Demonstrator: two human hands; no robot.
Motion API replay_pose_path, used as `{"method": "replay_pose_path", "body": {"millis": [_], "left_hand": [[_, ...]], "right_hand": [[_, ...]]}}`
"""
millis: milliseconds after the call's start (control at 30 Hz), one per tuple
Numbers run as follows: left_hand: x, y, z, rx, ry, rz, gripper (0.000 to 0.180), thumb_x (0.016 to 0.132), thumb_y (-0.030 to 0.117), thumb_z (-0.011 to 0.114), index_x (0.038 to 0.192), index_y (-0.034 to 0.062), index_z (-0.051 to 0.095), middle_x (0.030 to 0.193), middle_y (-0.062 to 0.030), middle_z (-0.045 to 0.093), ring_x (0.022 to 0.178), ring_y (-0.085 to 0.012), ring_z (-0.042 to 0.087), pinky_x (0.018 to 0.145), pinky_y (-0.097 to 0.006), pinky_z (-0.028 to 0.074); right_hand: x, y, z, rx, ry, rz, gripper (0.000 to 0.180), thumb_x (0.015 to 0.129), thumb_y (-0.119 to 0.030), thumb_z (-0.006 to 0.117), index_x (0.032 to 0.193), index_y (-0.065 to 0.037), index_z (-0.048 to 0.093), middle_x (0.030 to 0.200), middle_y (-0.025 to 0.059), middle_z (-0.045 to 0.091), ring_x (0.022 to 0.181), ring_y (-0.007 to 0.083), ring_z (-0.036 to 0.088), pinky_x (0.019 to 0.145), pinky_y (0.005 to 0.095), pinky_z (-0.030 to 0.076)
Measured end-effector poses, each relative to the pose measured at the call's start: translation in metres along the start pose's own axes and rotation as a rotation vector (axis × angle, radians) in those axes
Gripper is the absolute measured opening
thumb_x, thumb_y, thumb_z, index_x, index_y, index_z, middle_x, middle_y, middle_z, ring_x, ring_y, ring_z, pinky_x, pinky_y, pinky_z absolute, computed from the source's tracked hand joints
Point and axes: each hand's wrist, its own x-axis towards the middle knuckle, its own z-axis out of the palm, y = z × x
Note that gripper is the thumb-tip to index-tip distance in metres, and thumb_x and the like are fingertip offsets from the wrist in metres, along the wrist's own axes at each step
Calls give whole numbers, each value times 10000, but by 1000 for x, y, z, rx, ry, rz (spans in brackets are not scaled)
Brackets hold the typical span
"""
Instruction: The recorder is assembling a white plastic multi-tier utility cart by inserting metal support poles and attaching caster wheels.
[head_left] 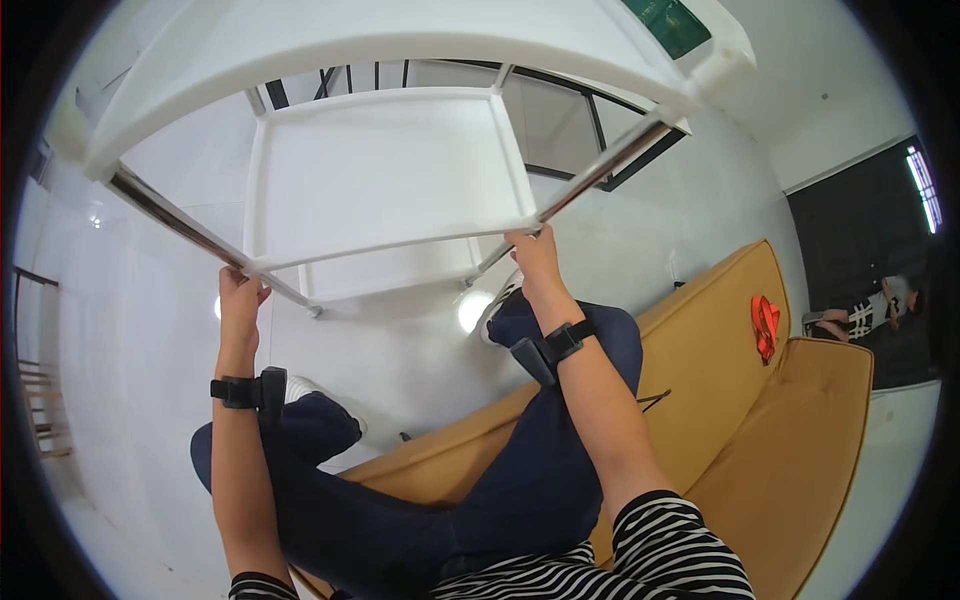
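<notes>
A white tiered rolling cart (380, 50) with metal posts stands in front of me. Its middle shelf (390, 165) shows below the top one, and part of a bottom shelf (385, 270) lies under that. My left hand (240, 300) is closed at the near left corner of the middle shelf, where the left post (180, 220) meets it. At the near right corner my right hand (537, 262) grips the same shelf beside the right post (605, 165). Some of the fingers are hidden under the shelf corners. A black strapped device sits on each wrist.
I sit on a mustard sofa (800, 440) with an orange-red strap (765, 330) lying on it. A green item (670, 25) rests on the top shelf. Behind the cart is a black metal frame (598, 120). Another person (865, 312) is at the far right.
</notes>
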Motion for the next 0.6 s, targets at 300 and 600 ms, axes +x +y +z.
{"method": "replay_pose_path", "body": {"millis": [300,600], "left_hand": [[-13,8,-14,153,-45,62,473,813,71,506,1261,-2,372,1215,-119,460,1094,-213,488,842,-327,465],[-12,1,-20,38,198,33,715,765,82,604,1359,18,212,1232,-121,403,1100,-212,463,866,-360,475]], "right_hand": [[-6,-3,25,-19,-10,3,486,732,-81,618,1137,-12,359,1006,122,507,885,220,542,685,333,510],[-17,-2,27,-268,-274,-88,521,718,-145,602,1163,63,430,993,198,572,886,279,582,769,349,462]]}}
